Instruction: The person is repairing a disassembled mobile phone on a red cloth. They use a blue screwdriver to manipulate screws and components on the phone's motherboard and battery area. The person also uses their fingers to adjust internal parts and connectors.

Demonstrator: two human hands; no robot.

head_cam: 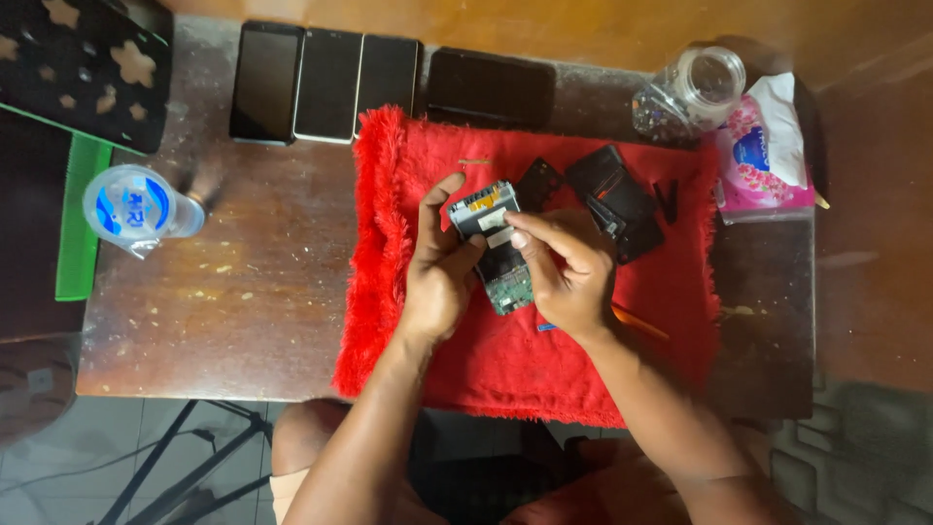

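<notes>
The left hand [439, 277] grips an opened phone [494, 243] from its left side, thumb across the middle and fingers curled behind it, so the phone's back is hidden. The right hand [569, 267] closes on the phone's right side, thumb and forefinger pinched together on a pale patch on its upper half; whether they hold a small part there is too small to tell. The phone hangs just above the middle of a red cloth [505, 360], with green board showing at its near end. Right of the hands lie dark parts [617, 199], partly hidden behind the right hand. An orange tool [637, 321] pokes out from under the right wrist, most of it covered. Along the far edge of the surface [243, 292] lie three phones [328, 85] and a dark slab [491, 89]. A jar [692, 92] and a tissue pack [763, 151] sit far right, a sealed cup [136, 206] left.
</notes>
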